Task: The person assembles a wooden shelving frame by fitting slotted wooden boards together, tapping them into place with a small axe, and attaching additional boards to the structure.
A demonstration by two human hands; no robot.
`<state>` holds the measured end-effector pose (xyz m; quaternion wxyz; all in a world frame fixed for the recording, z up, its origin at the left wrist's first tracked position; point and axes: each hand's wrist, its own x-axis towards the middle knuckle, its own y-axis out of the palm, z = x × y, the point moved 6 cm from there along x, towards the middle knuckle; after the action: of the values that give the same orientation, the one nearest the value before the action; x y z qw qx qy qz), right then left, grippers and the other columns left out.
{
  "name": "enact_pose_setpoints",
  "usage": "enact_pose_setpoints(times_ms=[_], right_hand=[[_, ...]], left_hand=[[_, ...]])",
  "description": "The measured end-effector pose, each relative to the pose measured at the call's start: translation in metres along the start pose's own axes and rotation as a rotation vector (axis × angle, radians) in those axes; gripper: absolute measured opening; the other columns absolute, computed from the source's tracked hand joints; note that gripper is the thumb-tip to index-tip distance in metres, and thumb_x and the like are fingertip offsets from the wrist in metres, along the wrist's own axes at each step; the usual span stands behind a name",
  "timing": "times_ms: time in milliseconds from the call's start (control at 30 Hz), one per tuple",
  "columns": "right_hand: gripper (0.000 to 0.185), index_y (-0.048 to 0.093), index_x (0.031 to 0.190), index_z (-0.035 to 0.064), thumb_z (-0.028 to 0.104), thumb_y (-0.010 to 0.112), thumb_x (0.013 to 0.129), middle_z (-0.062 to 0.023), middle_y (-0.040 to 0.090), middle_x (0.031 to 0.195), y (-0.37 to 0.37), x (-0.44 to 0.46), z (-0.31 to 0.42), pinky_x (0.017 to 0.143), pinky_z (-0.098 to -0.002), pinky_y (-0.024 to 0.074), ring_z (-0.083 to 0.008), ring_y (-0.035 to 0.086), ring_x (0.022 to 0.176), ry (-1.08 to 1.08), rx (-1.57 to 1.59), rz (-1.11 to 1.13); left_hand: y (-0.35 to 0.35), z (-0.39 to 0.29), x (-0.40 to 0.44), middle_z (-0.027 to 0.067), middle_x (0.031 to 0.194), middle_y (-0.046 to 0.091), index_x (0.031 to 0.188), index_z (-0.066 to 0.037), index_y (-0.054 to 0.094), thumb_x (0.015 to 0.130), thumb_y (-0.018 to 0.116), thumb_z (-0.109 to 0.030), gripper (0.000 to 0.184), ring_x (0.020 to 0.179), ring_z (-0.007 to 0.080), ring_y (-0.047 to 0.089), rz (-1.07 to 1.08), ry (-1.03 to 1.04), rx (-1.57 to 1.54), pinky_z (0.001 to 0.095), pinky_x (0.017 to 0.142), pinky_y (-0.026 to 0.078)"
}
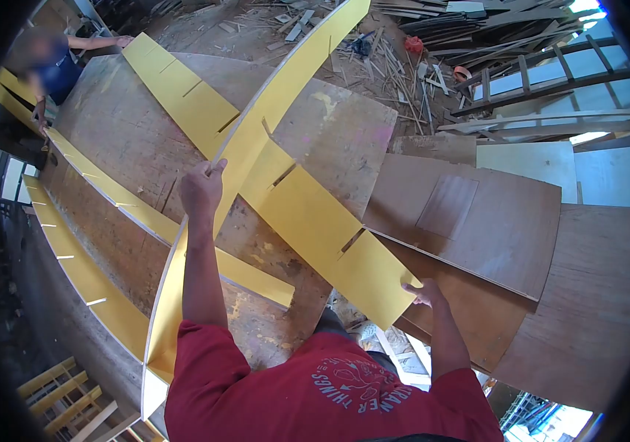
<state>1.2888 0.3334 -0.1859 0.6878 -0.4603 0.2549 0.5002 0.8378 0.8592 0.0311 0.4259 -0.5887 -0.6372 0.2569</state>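
Note:
My left hand (202, 190) is closed on the edge of a long yellow board (245, 158) that stands on its edge and runs from the lower left to the top. A second yellow board (322, 221) with slots crosses it diagonally. My right hand (422, 292) pinches the near right end of this slotted board. Its far end is held by a co-worker's hand (125, 41). Both boards are over a stained brown work table (293, 132). Another yellow strip (256, 280) passes beneath them, toward the co-worker's other hand.
A co-worker (57, 70) stands at the upper left. One more slotted yellow board (83, 272) lies along the left side. Brown panels (477, 221) extend to the right. Scrap wood (411, 81) and a ladder-like frame (551, 77) are farther back. Yellow slats (61, 394) sit at the lower left.

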Motion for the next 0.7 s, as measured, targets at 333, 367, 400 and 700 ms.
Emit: enact_pose_setpoints(times_ms=[333, 367, 400, 700], right_hand=[[0.069, 0.082, 0.106, 0.0024, 0.063, 0.090, 0.074, -0.0169, 0.079, 0.089, -0.063, 0.046, 0.140, 0.076, -0.0409, 0.0597, -0.0291, 0.076, 0.078, -0.279, -0.362, -0.164], [0.072, 0.081, 0.107, 0.0029, 0.066, 0.089, 0.074, -0.0186, 0.079, 0.091, -0.064, 0.046, 0.164, 0.080, -0.0429, 0.0598, -0.0331, 0.077, 0.082, -0.299, -0.437, -0.202], [0.075, 0.081, 0.108, 0.0031, 0.069, 0.087, 0.074, -0.0206, 0.079, 0.093, -0.059, 0.058, 0.176, 0.084, -0.0445, 0.0587, -0.0368, 0.076, 0.088, -0.373, -0.395, -0.217], [0.078, 0.080, 0.105, 0.0016, 0.072, 0.086, 0.072, -0.0259, 0.077, 0.103, -0.007, 0.107, 0.323, 0.091, -0.0500, 0.0570, -0.0424, 0.075, 0.100, -0.428, -0.469, -0.276]], left_hand=[[0.003, 0.001, 0.002, 0.0215, 0.061, 0.057, 0.071, 0.001, 0.062, 0.094, 0.077, -0.049, 0.057, 0.057, 0.0445, 0.055, 0.026, 0.011, 0.027, 0.0516, 0.056, 0.041], [0.003, 0.002, 0.002, 0.0217, 0.061, 0.057, 0.071, 0.002, 0.062, 0.094, 0.078, -0.049, 0.058, 0.057, 0.0444, 0.054, 0.024, 0.013, 0.030, 0.0515, 0.056, 0.041], [0.004, 0.003, 0.002, 0.0220, 0.061, 0.057, 0.071, 0.002, 0.061, 0.093, 0.078, -0.049, 0.058, 0.056, 0.0443, 0.053, 0.023, 0.016, 0.029, 0.0514, 0.056, 0.041], [-0.012, 0.000, 0.002, 0.0214, 0.062, 0.057, 0.071, 0.002, 0.062, 0.094, 0.079, -0.045, 0.055, 0.056, 0.0427, 0.051, 0.025, -0.010, -0.005, 0.0508, 0.056, 0.040]])
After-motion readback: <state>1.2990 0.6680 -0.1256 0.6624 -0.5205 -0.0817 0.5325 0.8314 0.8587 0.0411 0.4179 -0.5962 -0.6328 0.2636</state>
